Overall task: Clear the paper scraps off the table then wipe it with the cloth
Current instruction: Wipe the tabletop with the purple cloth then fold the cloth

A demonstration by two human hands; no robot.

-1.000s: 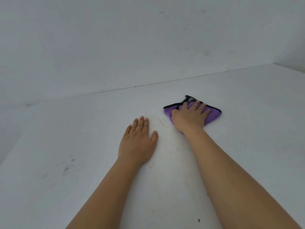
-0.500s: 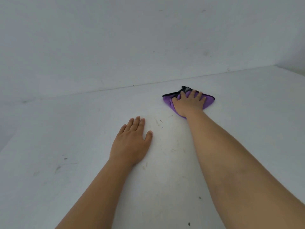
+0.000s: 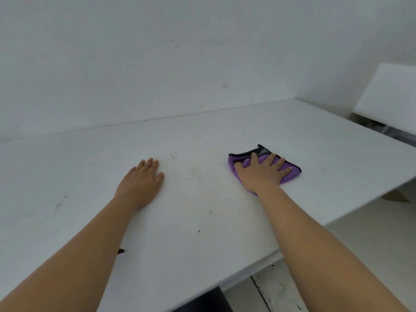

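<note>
White bench against white wall: purple cloth under right hand, fingers spread flat; left hand palm-down beside it, fingers together.

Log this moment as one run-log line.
phase: wiping | right hand: flat on purple cloth | left hand: flat on white table | scraps: none visible

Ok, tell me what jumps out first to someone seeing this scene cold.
The purple cloth stands out at once, the only strong colour on the white table, lying right of centre under the flat right hand. Next comes the left hand, resting palm down on the bare tabletop, apart from the cloth. A few small dark specks dot the surface nearer the front edge.
</note>
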